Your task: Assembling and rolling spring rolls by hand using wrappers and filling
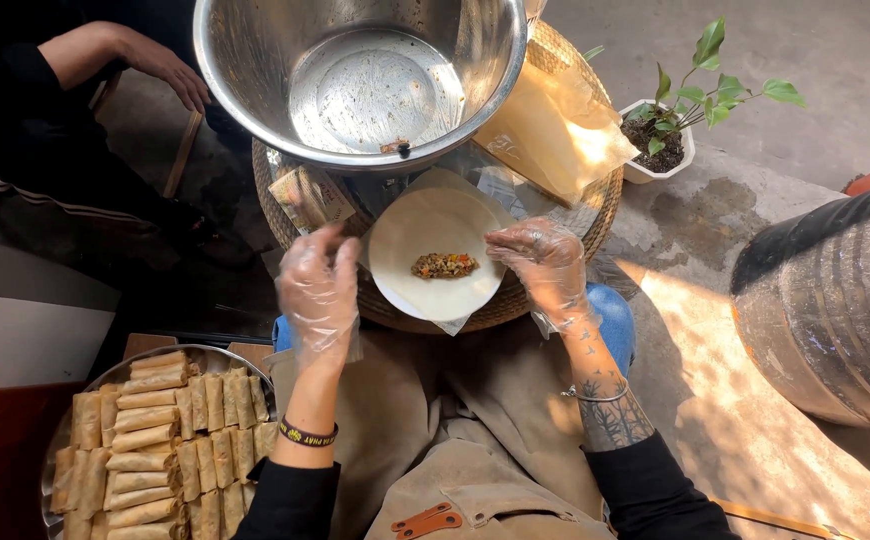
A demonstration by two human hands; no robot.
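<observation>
Both gloved hands sit at the edges of the round wrapper (435, 255). The left hand (317, 290) has its fingers loosely curled and holds nothing. The right hand (545, 262) is open, fingertips touching the rim. Filling (445, 265) lies centred between them, clear for folding; the roll tray (160, 445) waits near the left wrist.

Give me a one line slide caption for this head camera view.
Gloved left hand and right hand flank a round wrapper with filling, steel bowl above, tray of rolls beside.
</observation>
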